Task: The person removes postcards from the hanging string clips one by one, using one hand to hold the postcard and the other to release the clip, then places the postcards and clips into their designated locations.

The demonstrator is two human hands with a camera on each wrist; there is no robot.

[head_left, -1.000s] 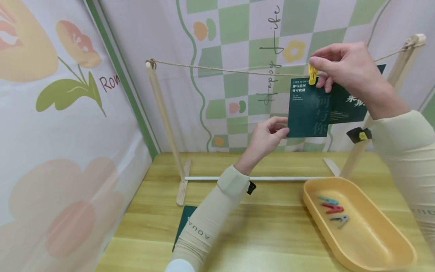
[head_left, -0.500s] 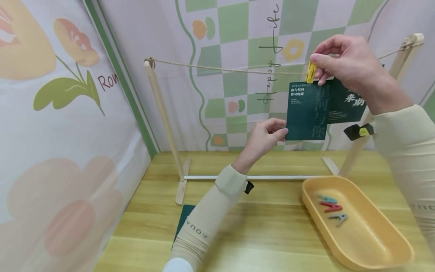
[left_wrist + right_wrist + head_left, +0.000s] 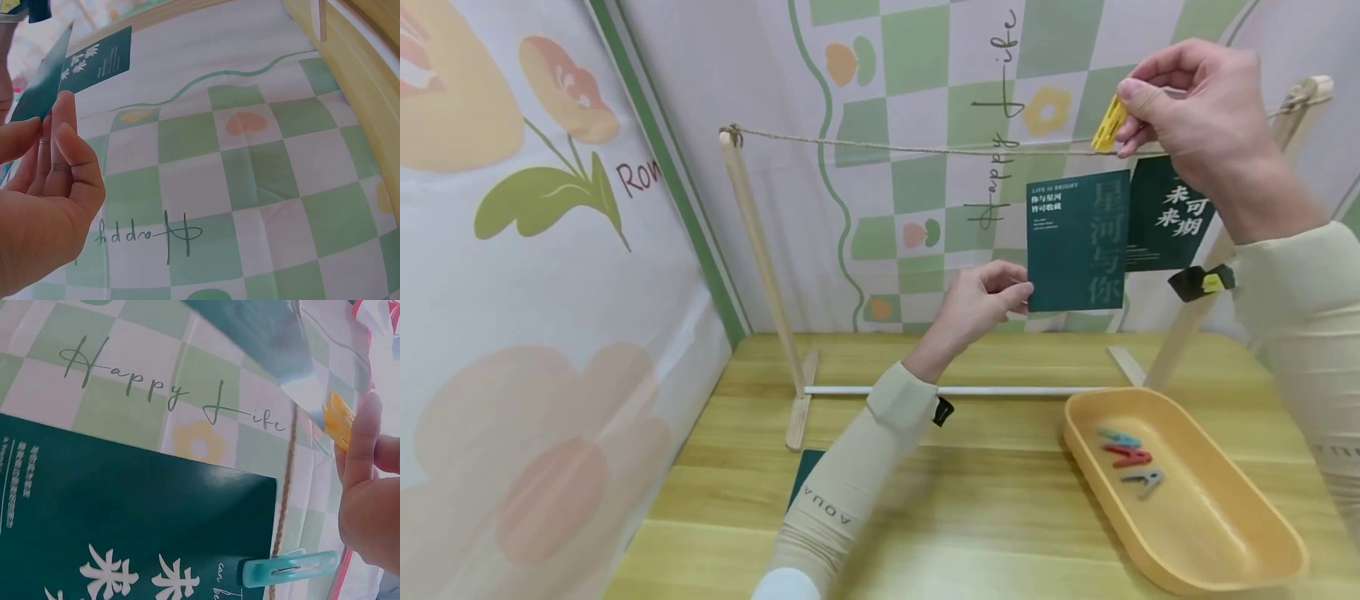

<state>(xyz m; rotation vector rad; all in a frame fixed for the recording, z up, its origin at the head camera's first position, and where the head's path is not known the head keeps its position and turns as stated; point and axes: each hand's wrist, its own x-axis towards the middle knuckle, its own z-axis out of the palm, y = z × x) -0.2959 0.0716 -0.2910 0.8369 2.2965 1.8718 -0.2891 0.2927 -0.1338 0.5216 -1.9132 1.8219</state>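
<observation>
Currently, at the frame's upper right, the right hand (image 3: 1217, 129) pinches a yellow clothespin (image 3: 1108, 123) in its fingers (image 3: 364, 428), close to the rope (image 3: 910, 148), while the left hand (image 3: 977, 302) grips the left edge of a dark green card (image 3: 1075, 242) right of centre, just below that rope. Beside it a second card (image 3: 1168, 221) hangs by a teal clothespin (image 3: 290, 569), and at lower right three more clothespins (image 3: 1131, 456) lie in an orange tray (image 3: 1210, 521) on the tabletop (image 3: 985, 517).

Dark green card (image 3: 1077, 242) with pale lettering, nearly upright, just below a tilted yellow clothespin (image 3: 1109, 123), the two apart.
</observation>
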